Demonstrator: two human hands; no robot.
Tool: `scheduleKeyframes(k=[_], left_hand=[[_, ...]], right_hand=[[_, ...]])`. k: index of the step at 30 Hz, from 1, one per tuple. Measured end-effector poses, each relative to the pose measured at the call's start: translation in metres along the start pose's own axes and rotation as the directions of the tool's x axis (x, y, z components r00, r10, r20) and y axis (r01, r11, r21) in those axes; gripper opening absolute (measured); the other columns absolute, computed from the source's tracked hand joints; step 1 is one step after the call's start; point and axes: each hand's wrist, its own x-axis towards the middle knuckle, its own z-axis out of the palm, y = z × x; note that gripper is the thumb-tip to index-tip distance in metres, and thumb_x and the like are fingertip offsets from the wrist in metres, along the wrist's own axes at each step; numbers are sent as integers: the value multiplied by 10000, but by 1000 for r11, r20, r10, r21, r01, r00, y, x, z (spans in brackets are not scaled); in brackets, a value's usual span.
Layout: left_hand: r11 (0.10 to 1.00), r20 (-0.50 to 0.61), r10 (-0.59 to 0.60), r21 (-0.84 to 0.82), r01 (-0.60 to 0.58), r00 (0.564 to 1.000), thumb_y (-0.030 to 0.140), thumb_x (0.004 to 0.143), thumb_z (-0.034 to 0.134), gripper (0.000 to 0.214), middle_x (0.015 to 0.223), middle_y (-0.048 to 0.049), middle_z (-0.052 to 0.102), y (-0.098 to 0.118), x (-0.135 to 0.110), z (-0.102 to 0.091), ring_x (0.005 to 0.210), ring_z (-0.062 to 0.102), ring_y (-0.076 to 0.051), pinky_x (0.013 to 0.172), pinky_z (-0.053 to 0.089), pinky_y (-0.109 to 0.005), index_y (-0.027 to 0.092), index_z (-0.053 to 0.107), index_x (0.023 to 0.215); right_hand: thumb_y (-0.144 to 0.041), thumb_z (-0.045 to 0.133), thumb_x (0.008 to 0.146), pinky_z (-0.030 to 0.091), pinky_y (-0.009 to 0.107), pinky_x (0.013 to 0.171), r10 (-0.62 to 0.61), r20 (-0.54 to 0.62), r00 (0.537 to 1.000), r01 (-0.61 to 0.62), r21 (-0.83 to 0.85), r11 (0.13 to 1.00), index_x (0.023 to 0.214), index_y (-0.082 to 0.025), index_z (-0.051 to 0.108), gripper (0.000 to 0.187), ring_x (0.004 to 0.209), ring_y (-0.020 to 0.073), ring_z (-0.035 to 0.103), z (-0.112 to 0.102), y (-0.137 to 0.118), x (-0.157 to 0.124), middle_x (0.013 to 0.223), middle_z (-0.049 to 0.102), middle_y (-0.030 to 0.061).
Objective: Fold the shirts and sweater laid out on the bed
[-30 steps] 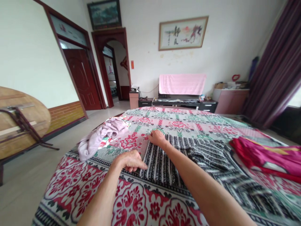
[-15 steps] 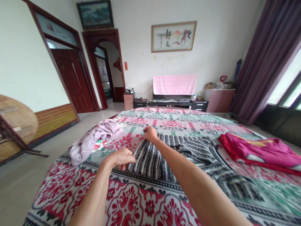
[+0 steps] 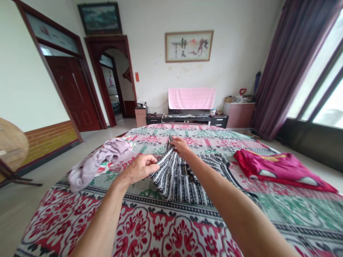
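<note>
A black-and-white striped knit sweater (image 3: 178,180) lies on the patterned bedspread (image 3: 144,228), its left part bunched and raised. My left hand (image 3: 142,167) pinches the sweater's left edge between thumb and fingers. Farther back, my right hand (image 3: 180,145) grips the far left corner, and a small end of the knit sticks up above the fingers. My right forearm crosses over the sweater and hides some of its middle and near right side.
Folded magenta and red clothes (image 3: 284,169) lie at the right of the bed. A crumpled pale lilac garment (image 3: 99,160) rests at the left edge. Beyond the bed stands a low black cabinet (image 3: 219,121) with a pink cloth (image 3: 191,98) over a screen.
The sweater's left edge has been lifted and gathered, and its right part has drawn in toward the left. My right hand has risen slightly with the corner. The view has turned a little right.
</note>
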Motion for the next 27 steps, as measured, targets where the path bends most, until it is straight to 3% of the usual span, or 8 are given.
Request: scheduleKeyframes(k=[5, 11, 15, 18, 21, 24, 27], left_hand=[[982, -36, 184, -42, -186, 982, 403, 744, 575, 252, 702, 6, 596, 22, 6, 43, 617, 497, -94, 575, 392, -203, 154, 602, 773], [974, 97, 205, -122, -193, 974, 432, 762, 582, 359, 848, -36, 676, 23, 12, 91, 709, 594, -123, 647, 456, -219, 146, 654, 968], [975, 45, 212, -70, -209, 976, 404, 780, 568, 363, 810, -33, 672, 10, 18, 99, 694, 608, -127, 653, 470, -226, 144, 653, 1020], [981, -145, 183, 93, -171, 972, 333, 792, 538, 267, 800, -39, 675, -2, 23, 98, 694, 609, -131, 690, 484, -239, 153, 674, 935], [967, -321, 180, 233, -107, 930, 302, 806, 518, 257, 920, -61, 682, -12, 27, 101, 757, 629, -144, 786, 498, -267, 172, 674, 964], [943, -333, 257, 291, -160, 907, 317, 829, 513, 311, 1121, -91, 657, -18, 28, 107, 1014, 615, -191, 957, 455, -316, 185, 654, 1073], [926, -263, 311, 300, -229, 913, 361, 847, 507, 403, 1354, -111, 532, -20, 26, 116, 1265, 475, -227, 1088, 356, -366, 179, 617, 1189]], right_hand=[[-201, 590, 622, 431, 183, 506, 32, -15, 999, -31, 66, 997, 875, -186, 569, 254, 548, 77, 505, -47, 0, -16, 663, 560, -48], [-211, 578, 611, 409, 187, 491, 37, -106, 994, -36, 13, 999, 924, -160, 598, 318, 566, 103, 538, -87, 17, -28, 672, 601, -21], [-262, 570, 652, 400, 191, 497, 39, -221, 974, -53, -59, 997, 1061, -140, 582, 427, 576, 103, 535, -106, 33, -34, 734, 617, -9], [-351, 589, 684, 410, 203, 519, 40, -266, 963, -71, -111, 991, 1118, -151, 577, 478, 624, 112, 554, -114, 41, -40, 843, 641, 19], [-369, 621, 682, 461, 234, 597, 26, -210, 977, -70, -204, 976, 1153, -166, 564, 517, 686, 133, 594, -117, 46, -43, 901, 660, 31], [-264, 602, 684, 494, 265, 685, -39, -108, 993, 1, -334, 943, 1209, -194, 530, 534, 734, 150, 628, -118, 48, -43, 906, 683, 15], [-171, 538, 693, 503, 282, 753, -129, -116, 985, 64, -448, 892, 1207, -219, 537, 516, 794, 158, 645, -118, 50, -41, 950, 694, 13]])
